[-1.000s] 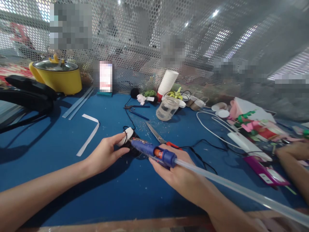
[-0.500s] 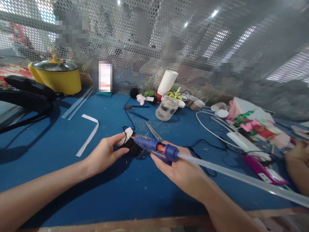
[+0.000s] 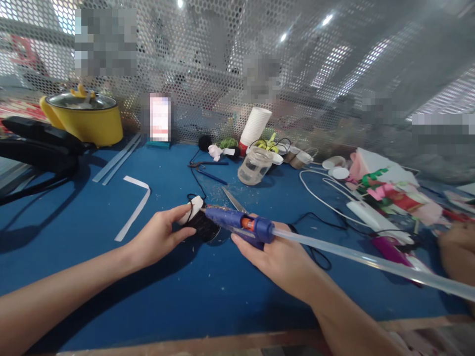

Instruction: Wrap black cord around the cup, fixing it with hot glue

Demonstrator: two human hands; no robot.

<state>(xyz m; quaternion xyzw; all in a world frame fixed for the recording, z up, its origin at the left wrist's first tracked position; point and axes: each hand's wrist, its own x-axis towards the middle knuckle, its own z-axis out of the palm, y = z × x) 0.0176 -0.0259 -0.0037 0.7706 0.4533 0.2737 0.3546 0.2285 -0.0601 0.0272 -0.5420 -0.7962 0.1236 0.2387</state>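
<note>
My right hand (image 3: 276, 259) grips a blue glue gun (image 3: 237, 222) with an orange collar; a long clear glue stick (image 3: 371, 262) juts from its back toward the right edge. The gun's nozzle points left at a small white piece (image 3: 195, 205) that sits on a black round object (image 3: 202, 227). My left hand (image 3: 158, 237) pinches that white-and-black piece against the blue table (image 3: 111, 277), thumb and fingers closed around it. A thin black cord (image 3: 196, 180) runs from the piece toward the back.
Scissors (image 3: 233, 200) lie just behind the gun. A clear jar (image 3: 256, 165), stacked white cups (image 3: 254, 126), a yellow pot (image 3: 83, 118), a white paper strip (image 3: 133, 207), white cable (image 3: 326, 198) and coloured craft scraps (image 3: 389, 190) surround the work spot. Another person's hand (image 3: 456, 249) is at the right edge.
The glue gun has shifted slightly right and levelled, its stick swinging lower across the right side. The other person's hand has drawn back to the right. My left hand keeps its hold.
</note>
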